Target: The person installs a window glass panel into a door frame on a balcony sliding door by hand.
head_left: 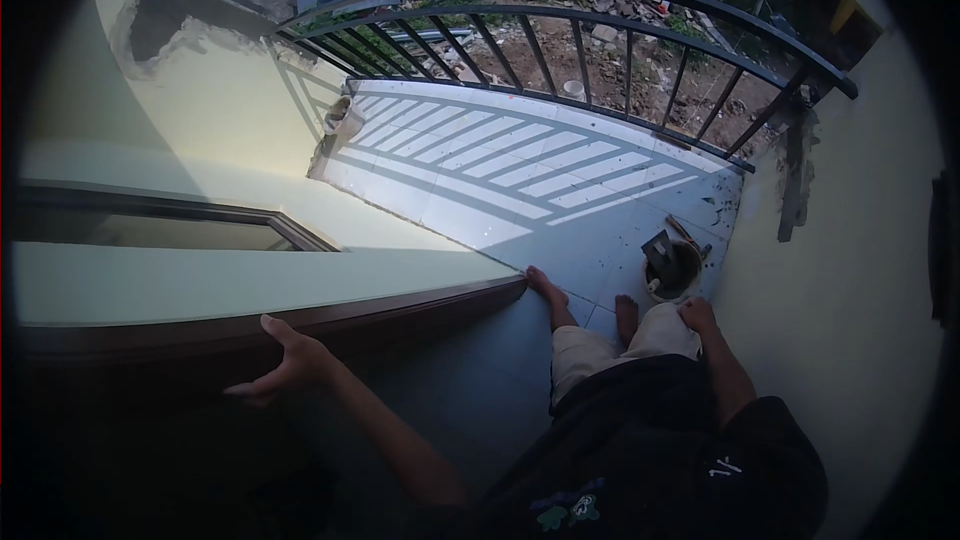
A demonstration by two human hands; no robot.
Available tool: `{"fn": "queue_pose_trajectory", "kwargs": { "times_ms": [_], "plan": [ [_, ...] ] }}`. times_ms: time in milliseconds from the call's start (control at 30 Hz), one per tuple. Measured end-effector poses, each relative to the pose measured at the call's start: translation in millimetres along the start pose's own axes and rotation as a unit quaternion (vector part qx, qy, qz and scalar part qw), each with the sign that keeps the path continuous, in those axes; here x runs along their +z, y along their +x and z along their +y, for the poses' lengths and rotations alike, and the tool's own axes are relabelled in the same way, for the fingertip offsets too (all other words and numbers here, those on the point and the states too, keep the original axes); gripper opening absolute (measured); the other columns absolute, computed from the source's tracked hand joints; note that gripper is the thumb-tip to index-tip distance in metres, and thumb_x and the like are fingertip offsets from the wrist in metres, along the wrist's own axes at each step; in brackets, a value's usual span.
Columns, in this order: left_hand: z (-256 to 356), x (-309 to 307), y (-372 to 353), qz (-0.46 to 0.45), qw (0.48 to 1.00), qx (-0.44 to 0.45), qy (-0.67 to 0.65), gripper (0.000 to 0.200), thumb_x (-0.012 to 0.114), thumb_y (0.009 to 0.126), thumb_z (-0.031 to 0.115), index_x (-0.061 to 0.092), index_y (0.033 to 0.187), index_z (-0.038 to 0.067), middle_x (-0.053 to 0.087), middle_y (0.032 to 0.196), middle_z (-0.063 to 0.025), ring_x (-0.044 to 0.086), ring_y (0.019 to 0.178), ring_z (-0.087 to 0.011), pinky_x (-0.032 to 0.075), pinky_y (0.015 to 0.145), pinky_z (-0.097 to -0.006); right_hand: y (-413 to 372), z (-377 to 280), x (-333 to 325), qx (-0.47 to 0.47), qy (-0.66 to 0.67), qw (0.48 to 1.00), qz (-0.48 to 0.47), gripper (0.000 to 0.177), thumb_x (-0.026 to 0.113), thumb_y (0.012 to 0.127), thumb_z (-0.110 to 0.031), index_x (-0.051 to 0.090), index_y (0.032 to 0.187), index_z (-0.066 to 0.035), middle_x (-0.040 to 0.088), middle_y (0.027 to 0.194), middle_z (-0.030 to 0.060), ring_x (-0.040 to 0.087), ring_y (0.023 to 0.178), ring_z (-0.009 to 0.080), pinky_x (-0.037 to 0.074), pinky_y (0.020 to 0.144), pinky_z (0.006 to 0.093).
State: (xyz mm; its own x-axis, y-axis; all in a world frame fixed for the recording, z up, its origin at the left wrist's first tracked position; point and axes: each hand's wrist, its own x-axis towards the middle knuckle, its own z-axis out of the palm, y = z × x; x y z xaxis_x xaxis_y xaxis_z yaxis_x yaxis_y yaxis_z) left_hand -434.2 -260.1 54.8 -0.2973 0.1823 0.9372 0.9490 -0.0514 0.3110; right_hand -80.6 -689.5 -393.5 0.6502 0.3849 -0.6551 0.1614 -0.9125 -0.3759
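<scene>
My left hand (290,358) is open, thumb and fingers spread apart, at the dark brown door frame (420,310) on the left. Nothing shows between its fingers. Over the leg of the beige shorts (665,332), my right hand (699,314) is closed with its fingers curled on the cloth near the knee. Just beyond that hand a bucket (655,287) stands on the tiles. A flat plastering trowel (659,249) leans in its mouth, and a thin tool with an orange part (684,232) lies across the far rim.
White floor tiles (440,175) carry the striped shadow of a black metal railing (540,55). In the far left corner stands a pale container (345,118). Yellow walls (850,220) with grey patches flank the balcony. Rubble and soil (640,70) lie below.
</scene>
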Motion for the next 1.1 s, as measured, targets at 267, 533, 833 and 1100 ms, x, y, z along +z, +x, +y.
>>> {"fn": "queue_pose_trajectory", "kwargs": {
  "times_ms": [267,533,833,1100],
  "plan": [
    [3,0,-2,-0.01,0.997,-0.043,-0.061,0.108,0.08,0.067,0.037,0.014,0.143,-0.002,0.018,0.138,-0.0309,0.025,0.127,-0.0439,0.026,0.104,-0.0542,-2,-16,-26,-0.063,-0.028,0.998,0.012,0.031,0.063,0.07,-0.03,0.068,0.082,-0.002,0.065,0.094,0.0208,0.062,0.092,0.036,0.048,0.083,0.0434],
    [1,2,-6,-0.019,0.998,-0.04,-0.046,0.108,0.079,0.066,0.039,0.015,0.144,0.003,0.016,0.138,-0.0335,0.024,0.127,-0.0464,0.025,0.102,-0.0596,7,-14,-43,-0.081,-0.03,0.996,0.03,0.029,0.062,0.07,-0.028,0.068,0.08,-0.002,0.065,0.09,0.0207,0.062,0.091,0.0364,0.048,0.083,0.0437],
    [3,5,-9,0.012,0.999,-0.004,-0.033,0.106,0.079,0.065,0.042,0.018,0.144,0.004,0.021,0.137,-0.0336,0.025,0.127,-0.0488,0.025,0.101,-0.0602,27,-7,-53,-0.096,-0.06,0.994,-0.003,0.031,0.064,0.07,-0.031,0.069,0.083,-0.003,0.066,0.09,0.019,0.063,0.09,0.0349,0.049,0.083,0.0436],
    [5,6,-11,-0.02,0.997,-0.05,-0.059,0.104,0.078,0.065,0.042,0.02,0.144,0.005,0.017,0.139,-0.0349,0.024,0.127,-0.0499,0.024,0.1,-0.0628,-2,-7,-65,-0.109,-0.061,0.992,-0.002,0.032,0.064,0.07,-0.031,0.07,0.086,-0.004,0.066,0.093,0.019,0.063,0.091,0.0337,0.049,0.082,0.0435]
  ]
}}
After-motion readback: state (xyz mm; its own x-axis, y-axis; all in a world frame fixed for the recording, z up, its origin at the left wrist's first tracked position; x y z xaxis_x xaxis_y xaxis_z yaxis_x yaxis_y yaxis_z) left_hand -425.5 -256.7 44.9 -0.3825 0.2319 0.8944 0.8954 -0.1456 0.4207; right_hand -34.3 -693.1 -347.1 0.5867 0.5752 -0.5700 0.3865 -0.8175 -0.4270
